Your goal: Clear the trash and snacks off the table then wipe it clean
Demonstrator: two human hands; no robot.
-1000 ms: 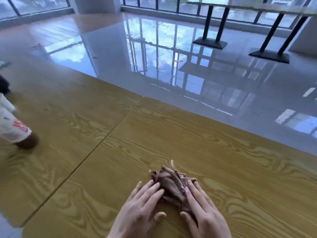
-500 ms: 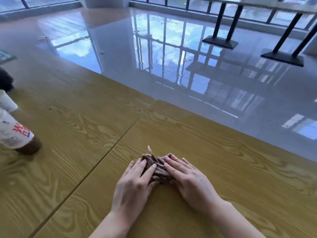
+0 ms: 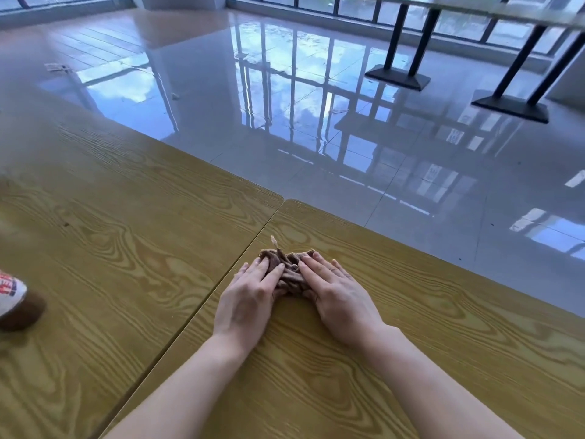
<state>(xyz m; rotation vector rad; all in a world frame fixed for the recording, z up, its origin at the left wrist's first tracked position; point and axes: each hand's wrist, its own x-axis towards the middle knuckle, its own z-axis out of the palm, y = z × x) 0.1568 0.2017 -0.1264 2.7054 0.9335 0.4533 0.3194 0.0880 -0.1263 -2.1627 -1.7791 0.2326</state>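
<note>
A crumpled brown cloth (image 3: 289,274) lies on the yellow wood-grain table (image 3: 411,327), just right of the seam between two tabletops. My left hand (image 3: 250,299) presses flat on the cloth's left side. My right hand (image 3: 337,296) presses on its right side. Both arms are stretched forward. A small pale tag sticks up from the cloth's far edge.
A white cup with red print and a brown base (image 3: 15,305) lies on its side at the table's left edge. The table's far edge drops to a glossy tiled floor. Black table legs (image 3: 399,74) stand at the far right.
Both hands have pushed the cloth away from me across the table, towards the far edge, with my arms stretching out. The cup on the left has shifted towards the frame's edge.
</note>
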